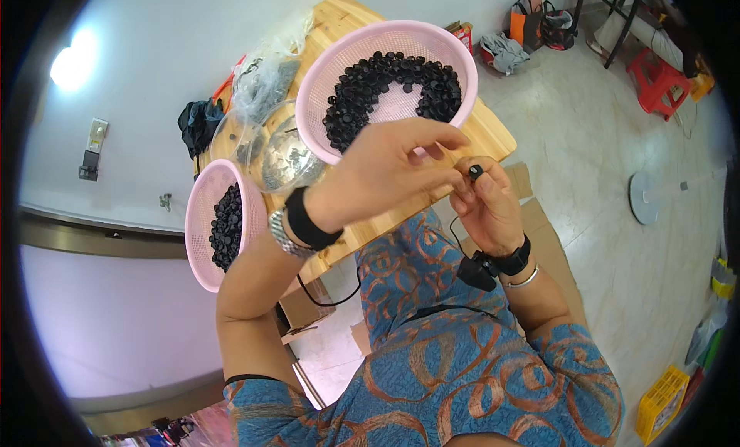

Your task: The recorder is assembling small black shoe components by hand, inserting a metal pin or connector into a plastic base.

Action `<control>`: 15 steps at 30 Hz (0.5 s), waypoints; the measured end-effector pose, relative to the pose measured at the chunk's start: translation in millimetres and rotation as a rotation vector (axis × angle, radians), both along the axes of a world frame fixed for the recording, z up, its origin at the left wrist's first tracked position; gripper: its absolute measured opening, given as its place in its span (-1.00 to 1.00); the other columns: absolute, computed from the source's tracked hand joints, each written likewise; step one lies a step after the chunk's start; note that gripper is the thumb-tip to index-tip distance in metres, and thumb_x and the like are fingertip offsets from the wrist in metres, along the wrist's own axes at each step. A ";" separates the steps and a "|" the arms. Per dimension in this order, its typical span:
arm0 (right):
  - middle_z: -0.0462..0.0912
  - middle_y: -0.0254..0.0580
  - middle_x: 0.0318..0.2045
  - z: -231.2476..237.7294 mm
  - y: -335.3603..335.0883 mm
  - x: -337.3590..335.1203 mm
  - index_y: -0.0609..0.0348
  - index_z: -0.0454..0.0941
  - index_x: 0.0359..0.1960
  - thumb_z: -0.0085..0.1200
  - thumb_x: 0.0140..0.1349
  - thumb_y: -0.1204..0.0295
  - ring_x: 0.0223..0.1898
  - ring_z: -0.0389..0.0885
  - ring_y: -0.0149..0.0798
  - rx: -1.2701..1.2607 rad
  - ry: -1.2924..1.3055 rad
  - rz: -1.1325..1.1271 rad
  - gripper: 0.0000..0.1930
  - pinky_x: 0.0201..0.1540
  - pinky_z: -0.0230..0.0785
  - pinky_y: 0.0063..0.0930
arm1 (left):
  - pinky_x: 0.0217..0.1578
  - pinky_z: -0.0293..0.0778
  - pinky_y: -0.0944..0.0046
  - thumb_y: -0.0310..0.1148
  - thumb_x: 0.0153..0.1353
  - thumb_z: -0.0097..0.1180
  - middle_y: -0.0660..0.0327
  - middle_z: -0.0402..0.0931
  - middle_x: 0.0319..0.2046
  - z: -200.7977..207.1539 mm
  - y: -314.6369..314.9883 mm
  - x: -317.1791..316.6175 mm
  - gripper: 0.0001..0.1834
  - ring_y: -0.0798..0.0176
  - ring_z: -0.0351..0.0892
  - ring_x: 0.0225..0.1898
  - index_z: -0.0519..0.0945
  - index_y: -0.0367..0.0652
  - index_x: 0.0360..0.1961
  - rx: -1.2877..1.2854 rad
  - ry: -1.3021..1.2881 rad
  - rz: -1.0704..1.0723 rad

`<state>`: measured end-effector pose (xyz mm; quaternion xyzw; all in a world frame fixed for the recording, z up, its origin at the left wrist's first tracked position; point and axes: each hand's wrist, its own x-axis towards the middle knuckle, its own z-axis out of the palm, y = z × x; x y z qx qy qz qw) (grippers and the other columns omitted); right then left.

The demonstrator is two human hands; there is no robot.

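Note:
My right hand [491,208] is closed, pinching a small black plastic piece [475,171] between thumb and fingers, with a lighter spot on its top. From the left my left hand [397,162] reaches across; its lowest fingertips meet the right fingertips beside the piece, while its other fingers are bent above. Whatever those left fingertips pinch is too small and covered to make out. Behind the left hand, a large pink mesh basket [310,112] holds many black round caps [389,73]. A smaller pink basket [202,250] with similar black pieces [226,230] stands by my left forearm.
The baskets stand on a wooden table [493,131]. Clear plastic tubs [289,158] and plastic bags [266,73] lie between them and the wall. A black cable [327,302] hangs below the table edge. A red stool [659,85] and a yellow crate [663,401] are off to the right.

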<state>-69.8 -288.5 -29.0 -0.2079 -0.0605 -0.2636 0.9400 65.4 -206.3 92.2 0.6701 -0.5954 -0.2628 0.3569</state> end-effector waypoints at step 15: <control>0.50 -0.21 -0.37 -10.3 -8.7 -6.7 0.31 0.45 -0.23 0.04 0.12 0.59 -0.44 0.47 -0.42 -0.324 0.175 -0.167 -0.83 -0.39 0.37 -0.58 | -0.18 0.43 0.23 -0.39 -0.04 0.19 0.07 0.58 -0.33 -50.3 -52.7 114.5 -0.76 0.09 0.56 -0.25 0.62 -0.16 -0.28 0.490 -0.538 -0.074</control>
